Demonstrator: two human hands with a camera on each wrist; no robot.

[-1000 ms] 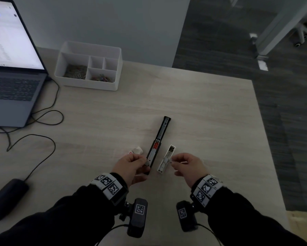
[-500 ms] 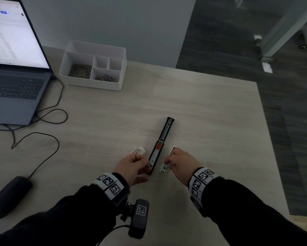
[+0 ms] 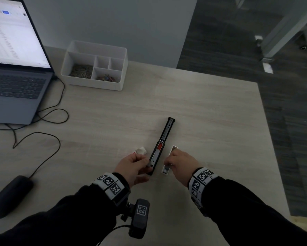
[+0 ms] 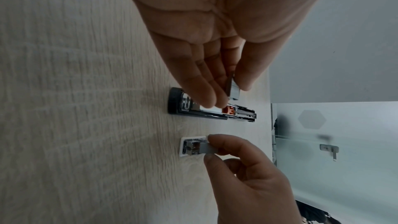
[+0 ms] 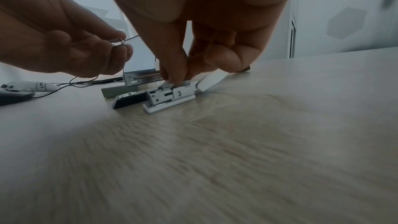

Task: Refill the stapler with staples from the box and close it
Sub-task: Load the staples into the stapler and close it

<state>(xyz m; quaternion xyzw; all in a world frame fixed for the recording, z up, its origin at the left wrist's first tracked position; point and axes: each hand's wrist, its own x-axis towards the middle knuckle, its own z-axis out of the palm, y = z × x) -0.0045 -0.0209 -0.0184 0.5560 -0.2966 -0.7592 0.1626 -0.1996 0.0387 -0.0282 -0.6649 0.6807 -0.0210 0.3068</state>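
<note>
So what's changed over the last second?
The right hand moved down onto the white stapler and now pinches a staple strip at its channel. The left hand still pinches staples over the black stapler, which has not moved.

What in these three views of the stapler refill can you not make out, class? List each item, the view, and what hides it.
- Middle of the white stapler: head view, covered by the right hand.
- Whether staples already sit in the black stapler channel: head view, too small and dim.
- Staple strip length: left wrist view, its upper part is hidden between the left hand fingers.
- Contents of the white organiser: head view, too small.
- Laptop text: blurred.
</note>
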